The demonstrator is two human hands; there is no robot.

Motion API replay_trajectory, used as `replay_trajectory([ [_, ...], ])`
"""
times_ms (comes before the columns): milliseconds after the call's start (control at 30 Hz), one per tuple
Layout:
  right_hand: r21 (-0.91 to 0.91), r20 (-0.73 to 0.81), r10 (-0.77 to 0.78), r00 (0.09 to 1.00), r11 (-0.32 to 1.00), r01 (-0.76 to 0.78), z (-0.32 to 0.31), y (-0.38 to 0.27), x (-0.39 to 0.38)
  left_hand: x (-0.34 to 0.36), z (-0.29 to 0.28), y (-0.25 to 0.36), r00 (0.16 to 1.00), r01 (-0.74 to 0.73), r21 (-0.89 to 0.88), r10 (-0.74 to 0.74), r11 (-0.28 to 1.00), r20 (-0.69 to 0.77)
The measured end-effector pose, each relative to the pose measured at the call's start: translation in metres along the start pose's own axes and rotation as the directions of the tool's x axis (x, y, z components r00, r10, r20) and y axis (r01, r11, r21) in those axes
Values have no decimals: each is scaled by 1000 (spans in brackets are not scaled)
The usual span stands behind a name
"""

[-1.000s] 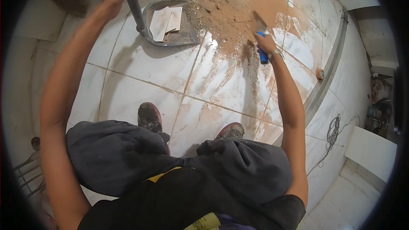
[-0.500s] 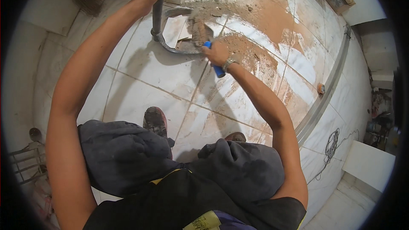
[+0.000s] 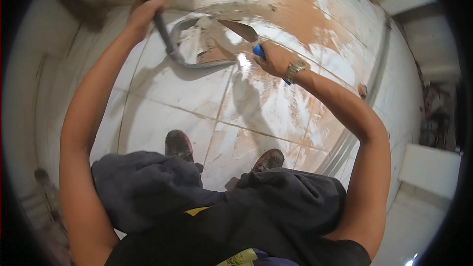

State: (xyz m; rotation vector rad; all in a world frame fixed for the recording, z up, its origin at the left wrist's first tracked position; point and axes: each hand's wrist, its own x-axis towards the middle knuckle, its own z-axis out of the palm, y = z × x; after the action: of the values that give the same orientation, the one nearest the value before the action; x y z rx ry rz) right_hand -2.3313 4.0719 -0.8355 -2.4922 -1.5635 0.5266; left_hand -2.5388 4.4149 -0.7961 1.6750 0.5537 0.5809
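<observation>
My left hand (image 3: 147, 12) is closed around the dark upright handle of a long-handled dustpan (image 3: 207, 64) that rests on the floor tiles. Pale flat pieces, perhaps tile scraps, and brown dirt lie in the pan. In my right hand (image 3: 276, 60) is a trowel (image 3: 240, 30), gripped by its blue handle; its pointed metal blade reaches over the far right side of the pan. Whether the blade touches the debris is hard to tell. Reddish-brown dust (image 3: 300, 12) is smeared across the white tiles beyond and to the right.
A long metal bar (image 3: 340, 155) runs along the right side, with a small orange roll (image 3: 362, 90) beside it. A white box-like block (image 3: 428, 170) is farther right. Broom-like bristles (image 3: 81, 7) lean at the upper left. My shoes (image 3: 178, 145) are on the tiles below the pan.
My right hand has moved up and right, and the trowel blade now points left over the pan. My left hand is lower and farther left, with the dustpan handle tilted more leftward.
</observation>
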Motion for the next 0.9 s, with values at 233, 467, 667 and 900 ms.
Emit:
replay_trajectory([
  [233,505,-49,595,802,708,-494,26,141,-25,-7,-14,-4,998,-19,-28,20,999,62],
  [467,731,144,880,452,213,-648,76,279,-177,-5,-24,2,986,26,-172,3,985,167],
  [667,609,39,658,752,581,-540,108,201,-147,-21,33,26,989,-11,-63,20,998,147],
  [900,538,24,494,869,726,-428,126,100,-31,-32,84,41,964,-189,91,167,978,205],
])
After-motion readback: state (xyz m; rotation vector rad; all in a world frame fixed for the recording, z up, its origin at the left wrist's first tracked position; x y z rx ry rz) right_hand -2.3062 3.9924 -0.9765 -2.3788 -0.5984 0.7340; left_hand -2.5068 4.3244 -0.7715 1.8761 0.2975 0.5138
